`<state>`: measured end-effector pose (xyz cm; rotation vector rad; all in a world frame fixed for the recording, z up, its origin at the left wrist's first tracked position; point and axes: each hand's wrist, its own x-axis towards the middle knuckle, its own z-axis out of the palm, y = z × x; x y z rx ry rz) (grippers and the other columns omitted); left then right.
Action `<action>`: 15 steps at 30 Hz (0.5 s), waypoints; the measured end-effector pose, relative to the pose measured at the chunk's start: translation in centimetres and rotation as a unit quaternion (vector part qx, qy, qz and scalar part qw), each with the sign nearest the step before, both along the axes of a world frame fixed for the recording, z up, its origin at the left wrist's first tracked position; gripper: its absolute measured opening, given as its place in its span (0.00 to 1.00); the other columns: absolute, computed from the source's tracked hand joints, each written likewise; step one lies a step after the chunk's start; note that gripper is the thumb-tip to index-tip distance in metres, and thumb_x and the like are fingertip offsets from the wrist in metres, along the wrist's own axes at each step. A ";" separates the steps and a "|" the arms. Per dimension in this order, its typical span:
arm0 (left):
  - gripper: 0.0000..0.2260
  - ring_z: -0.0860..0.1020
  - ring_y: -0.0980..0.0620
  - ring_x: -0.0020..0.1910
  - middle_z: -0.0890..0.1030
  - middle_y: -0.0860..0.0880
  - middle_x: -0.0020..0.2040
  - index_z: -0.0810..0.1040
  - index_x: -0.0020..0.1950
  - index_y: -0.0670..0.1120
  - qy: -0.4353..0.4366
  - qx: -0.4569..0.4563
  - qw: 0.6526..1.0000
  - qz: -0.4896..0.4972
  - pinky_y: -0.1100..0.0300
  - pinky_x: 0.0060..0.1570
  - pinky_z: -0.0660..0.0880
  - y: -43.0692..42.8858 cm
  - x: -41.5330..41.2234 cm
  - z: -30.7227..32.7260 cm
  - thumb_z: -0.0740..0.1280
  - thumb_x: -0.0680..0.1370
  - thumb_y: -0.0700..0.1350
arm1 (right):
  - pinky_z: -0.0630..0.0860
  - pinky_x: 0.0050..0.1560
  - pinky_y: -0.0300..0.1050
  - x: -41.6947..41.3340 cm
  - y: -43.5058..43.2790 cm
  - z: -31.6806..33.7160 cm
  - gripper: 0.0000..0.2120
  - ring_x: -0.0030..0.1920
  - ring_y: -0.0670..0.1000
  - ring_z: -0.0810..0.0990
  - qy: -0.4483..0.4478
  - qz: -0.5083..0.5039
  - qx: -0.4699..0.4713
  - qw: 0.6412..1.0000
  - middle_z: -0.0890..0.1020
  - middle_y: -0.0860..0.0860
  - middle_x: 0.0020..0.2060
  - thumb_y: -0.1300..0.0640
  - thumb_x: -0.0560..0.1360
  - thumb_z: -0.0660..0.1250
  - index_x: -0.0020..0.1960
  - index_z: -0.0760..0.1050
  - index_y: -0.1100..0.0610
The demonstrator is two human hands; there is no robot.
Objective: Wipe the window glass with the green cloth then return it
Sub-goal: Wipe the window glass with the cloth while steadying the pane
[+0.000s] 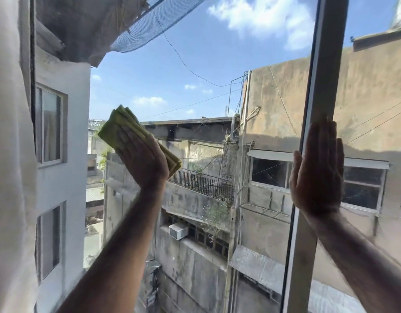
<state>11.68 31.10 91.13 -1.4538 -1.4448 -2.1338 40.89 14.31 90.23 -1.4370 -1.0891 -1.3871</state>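
Up against the glass (206, 64), the left hand (140, 154) presses the folded cloth (118, 125) flat under open fingers while the right hand (317, 172) braces spread on the frame (323, 75), so wiping looks underway, with the return not yet begun.
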 end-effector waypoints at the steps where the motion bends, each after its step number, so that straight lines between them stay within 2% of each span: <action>1: 0.30 0.54 0.42 0.85 0.56 0.38 0.85 0.53 0.83 0.37 0.023 0.022 1.000 0.000 0.44 0.85 0.50 -0.8 1.8 0.9 0.49 0.86 0.54 | 0.52 0.88 0.59 0.1 0.1 0.0 0.30 0.88 0.59 0.50 -0.002 0.000 0.001 1.000 0.51 0.61 0.87 0.60 0.88 0.55 0.86 0.48 0.64; 3: 0.29 0.54 0.42 0.85 0.58 0.38 0.84 0.55 0.83 0.37 0.131 0.098 0.986 -0.009 0.44 0.85 0.51 -2.5 6.1 1.3 0.52 0.87 0.53 | 0.52 0.88 0.59 0.2 0.2 0.0 0.30 0.88 0.59 0.50 -0.007 0.001 0.004 1.000 0.52 0.61 0.87 0.60 0.88 0.54 0.86 0.47 0.64; 4: 0.29 0.54 0.42 0.85 0.58 0.38 0.84 0.56 0.83 0.37 0.210 0.139 0.968 -0.023 0.43 0.85 0.52 -3.5 7.9 0.8 0.54 0.87 0.52 | 0.52 0.88 0.59 0.2 0.2 0.0 0.30 0.88 0.59 0.50 -0.010 0.000 0.005 1.000 0.52 0.61 0.87 0.61 0.88 0.54 0.86 0.48 0.64; 6: 0.28 0.54 0.42 0.85 0.58 0.38 0.84 0.57 0.83 0.38 0.388 0.209 0.896 -0.056 0.41 0.83 0.56 -4.4 9.4 -1.4 0.55 0.87 0.52 | 0.53 0.88 0.60 0.2 0.2 0.0 0.29 0.88 0.60 0.51 -0.010 0.000 0.002 1.000 0.52 0.61 0.87 0.60 0.88 0.53 0.86 0.48 0.64; 7: 0.28 0.54 0.42 0.85 0.58 0.38 0.84 0.57 0.83 0.38 0.456 0.241 0.855 -0.061 0.40 0.82 0.58 -4.0 8.7 -2.5 0.56 0.87 0.51 | 0.53 0.87 0.60 0.2 0.1 0.0 0.29 0.88 0.60 0.51 -0.008 0.000 0.000 1.000 0.53 0.62 0.87 0.60 0.88 0.52 0.86 0.48 0.64; 8: 0.27 0.55 0.42 0.85 0.59 0.39 0.84 0.58 0.83 0.39 0.493 0.258 0.829 -0.055 0.40 0.81 0.60 -3.3 7.3 -3.4 0.57 0.87 0.51 | 0.53 0.87 0.61 0.1 0.1 0.0 0.29 0.88 0.60 0.51 -0.006 0.002 -0.002 1.000 0.53 0.62 0.87 0.60 0.88 0.52 0.86 0.48 0.64; 9: 0.27 0.56 0.42 0.85 0.59 0.39 0.84 0.59 0.82 0.39 0.491 0.252 0.833 -0.048 0.40 0.81 0.61 -2.5 5.6 -4.2 0.57 0.87 0.51 | 0.54 0.87 0.61 0.1 0.0 0.0 0.29 0.88 0.60 0.51 -0.003 0.003 -0.003 1.000 0.52 0.61 0.87 0.60 0.88 0.52 0.86 0.48 0.64; 10: 0.27 0.56 0.42 0.85 0.59 0.39 0.84 0.59 0.82 0.38 0.453 0.225 0.862 -0.037 0.39 0.81 0.61 -1.9 3.8 -4.8 0.56 0.87 0.50 | 0.54 0.87 0.61 0.0 0.0 0.0 0.29 0.88 0.60 0.51 0.000 0.005 -0.004 1.000 0.52 0.61 0.87 0.60 0.88 0.53 0.86 0.48 0.64; 12: 0.27 0.56 0.42 0.85 0.58 0.39 0.84 0.58 0.83 0.38 0.314 0.144 0.938 -0.003 0.40 0.82 0.59 -0.9 1.5 -4.7 0.56 0.86 0.49 | 0.54 0.87 0.62 -0.1 0.0 0.0 0.30 0.88 0.60 0.51 0.004 0.007 -0.006 1.000 0.52 0.62 0.87 0.61 0.88 0.54 0.86 0.48 0.64; 13: 0.28 0.56 0.42 0.85 0.58 0.38 0.84 0.57 0.83 0.37 0.245 0.105 0.964 0.012 0.40 0.82 0.59 -0.7 1.3 -3.9 0.56 0.87 0.49 | 0.55 0.87 0.62 -0.1 -0.1 0.1 0.30 0.88 0.60 0.51 0.007 0.006 -0.007 1.000 0.52 0.61 0.87 0.61 0.88 0.53 0.86 0.48 0.64; 15: 0.28 0.55 0.42 0.85 0.58 0.38 0.84 0.55 0.83 0.37 0.126 0.059 0.990 0.006 0.41 0.82 0.57 -1.8 3.0 -1.5 0.55 0.87 0.50 | 0.55 0.87 0.62 -0.2 -0.1 0.0 0.30 0.88 0.59 0.50 0.009 0.006 -0.008 1.000 0.52 0.61 0.87 0.61 0.88 0.53 0.86 0.47 0.64</action>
